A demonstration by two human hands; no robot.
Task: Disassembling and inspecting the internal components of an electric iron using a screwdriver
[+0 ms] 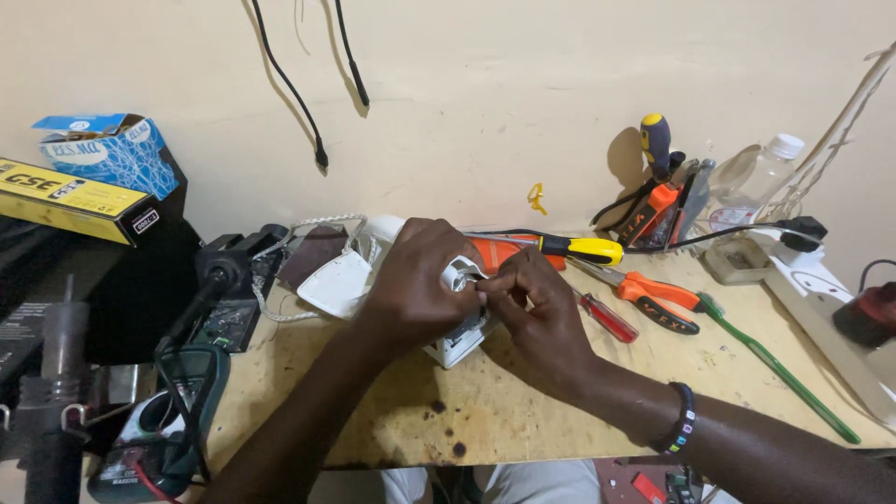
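White plastic part amid screwdrivers (pliers beside), both hands' grip.

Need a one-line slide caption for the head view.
Both hands, left hand and right hand, grip a small white plastic device on a tool-strewn plywood bench.

Both forearms are bare, with no sleeves showing anywhere in the frame. The left hand wears no ring, watch or band. The right hand is bare as well, but its wrist, at the lower right of the frame, carries a beaded bracelet: dark beads, with a short run of pale and coloured beads on one side.
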